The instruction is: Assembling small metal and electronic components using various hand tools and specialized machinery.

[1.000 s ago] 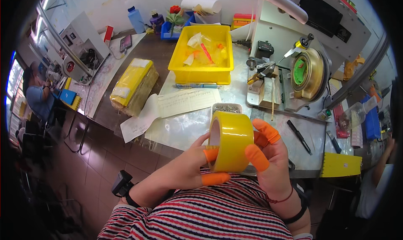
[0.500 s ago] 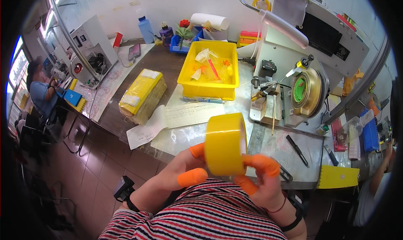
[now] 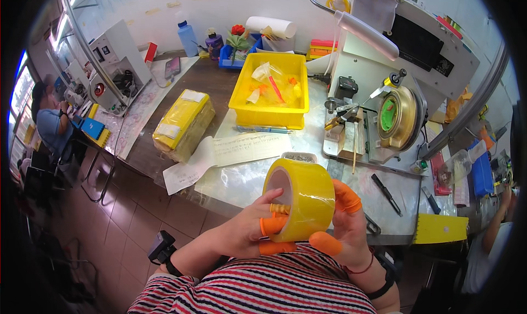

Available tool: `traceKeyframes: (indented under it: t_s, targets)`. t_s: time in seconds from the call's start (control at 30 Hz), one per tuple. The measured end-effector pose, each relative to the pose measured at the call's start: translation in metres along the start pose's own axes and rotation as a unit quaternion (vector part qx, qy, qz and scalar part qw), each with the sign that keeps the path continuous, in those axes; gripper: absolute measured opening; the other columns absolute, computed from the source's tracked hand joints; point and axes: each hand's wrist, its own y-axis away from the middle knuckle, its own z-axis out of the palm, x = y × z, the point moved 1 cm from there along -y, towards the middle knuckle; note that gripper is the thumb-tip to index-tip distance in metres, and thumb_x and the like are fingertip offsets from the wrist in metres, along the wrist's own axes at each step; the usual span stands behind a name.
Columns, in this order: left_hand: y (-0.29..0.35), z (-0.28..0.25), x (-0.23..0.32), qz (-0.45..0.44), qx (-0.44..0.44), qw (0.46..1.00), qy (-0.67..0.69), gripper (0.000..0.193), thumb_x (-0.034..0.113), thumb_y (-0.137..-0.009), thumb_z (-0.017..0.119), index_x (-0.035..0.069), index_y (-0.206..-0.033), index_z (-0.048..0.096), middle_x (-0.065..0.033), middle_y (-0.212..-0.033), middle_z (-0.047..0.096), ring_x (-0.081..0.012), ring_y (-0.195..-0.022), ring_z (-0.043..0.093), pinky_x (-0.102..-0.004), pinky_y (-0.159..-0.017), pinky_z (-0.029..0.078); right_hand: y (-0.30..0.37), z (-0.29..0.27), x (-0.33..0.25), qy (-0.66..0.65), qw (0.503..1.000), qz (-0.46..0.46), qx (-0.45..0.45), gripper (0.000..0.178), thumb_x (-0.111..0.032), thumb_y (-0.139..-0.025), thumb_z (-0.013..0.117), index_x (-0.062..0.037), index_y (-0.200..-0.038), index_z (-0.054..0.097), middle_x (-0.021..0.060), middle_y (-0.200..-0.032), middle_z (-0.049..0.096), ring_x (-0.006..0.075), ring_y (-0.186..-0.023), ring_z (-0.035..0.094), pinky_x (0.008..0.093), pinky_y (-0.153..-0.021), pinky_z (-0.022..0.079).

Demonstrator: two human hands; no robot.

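Note:
A wide roll of yellow packing tape [image 3: 314,204] is held up in front of my striped shirt, its hollow core turned toward the left. My left hand [image 3: 247,229] grips it from the left, with orange-covered fingertips reaching into and under the core opening. On the other side, my right hand [image 3: 351,229] supports the roll between its orange-covered thumb and fingers. Just beyond the roll sits a small white dish [image 3: 300,157] of tiny pieces, partly hidden by the tape.
Farther back stands a yellow bin [image 3: 269,116] with plastic bags. A wrapped yellow block [image 3: 184,128] and written paper [image 3: 247,149] lie to its left. On the right are a spool machine [image 3: 390,119], a black pen-like tool [image 3: 386,194] and a yellow plate [image 3: 441,229]. Other people sit at both sides.
The roll has turned so its hollow core faces left. My left hand's fingers have moved into the opening, and my right hand has shifted along the roll's right side.

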Motion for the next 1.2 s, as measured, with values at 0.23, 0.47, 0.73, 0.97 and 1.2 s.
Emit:
traceKeyframes:
  t_s: [0.23, 0.47, 0.73, 0.97, 1.2]
  targets:
    - [0.004, 0.002, 0.000, -0.031, 0.029, 0.999, 0.009, 0.029, 0.012, -0.069, 0.069, 0.009, -0.095, 0.057, -0.0025, -0.074, 0.057, -0.0214, -0.072, 0.056, -0.0436, -0.095, 0.030, -0.004, -0.003, -0.015, 0.424, 0.885, -0.189, -0.006, 0.059, -0.024, -0.065, 0.073, -0.0048, -0.115, 0.049, 0.0138, -0.112, 0.047, 0.0273, -0.097, 0.048, 0.0361, -0.080, 0.039]
    - [0.005, -0.004, 0.012, -0.053, 0.010, 0.995, -0.081, 0.029, 0.013, -0.066, 0.071, 0.006, -0.089, 0.057, -0.0032, -0.064, 0.053, -0.0228, -0.061, 0.054, -0.0393, -0.085, 0.041, -0.010, -0.004, -0.004, 0.452, 0.869, -0.202, -0.004, 0.038, -0.016, -0.068, 0.069, -0.0042, -0.102, 0.059, 0.0105, -0.103, 0.056, 0.0260, -0.086, 0.053, 0.0326, -0.073, 0.043]
    - [0.009, -0.005, 0.010, -0.057, 0.043, 0.995, -0.066, 0.027, 0.014, -0.065, 0.072, 0.003, -0.083, 0.054, -0.0086, -0.066, 0.056, -0.0284, -0.061, 0.055, -0.0373, -0.082, 0.044, -0.021, 0.006, -0.007, 0.547, 0.799, -0.249, -0.014, 0.015, -0.006, -0.073, 0.060, -0.0014, -0.087, 0.056, 0.0107, -0.091, 0.057, 0.0263, -0.079, 0.053, 0.0334, -0.068, 0.043]
    - [0.019, -0.016, 0.013, -0.079, 0.050, 0.992, -0.078, 0.024, 0.017, -0.068, 0.069, 0.004, -0.083, 0.056, -0.0101, -0.071, 0.057, -0.0286, -0.069, 0.056, -0.0341, -0.075, 0.045, -0.030, 0.013, -0.002, 0.476, 0.860, -0.183, -0.023, 0.018, -0.010, -0.071, 0.063, -0.0027, -0.086, 0.057, 0.0098, -0.096, 0.055, 0.0269, -0.082, 0.052, 0.0343, -0.071, 0.043]
    - [0.046, -0.027, 0.016, -0.125, 0.085, 0.988, -0.032, 0.028, 0.022, -0.071, 0.067, 0.004, -0.090, 0.058, -0.0105, -0.079, 0.057, -0.0276, -0.074, 0.054, -0.0323, -0.065, 0.044, -0.044, 0.036, 0.003, 0.483, 0.837, -0.243, -0.082, 0.022, -0.007, -0.068, 0.066, -0.0024, -0.088, 0.059, 0.0097, -0.093, 0.058, 0.0279, -0.084, 0.054, 0.0327, -0.073, 0.046]
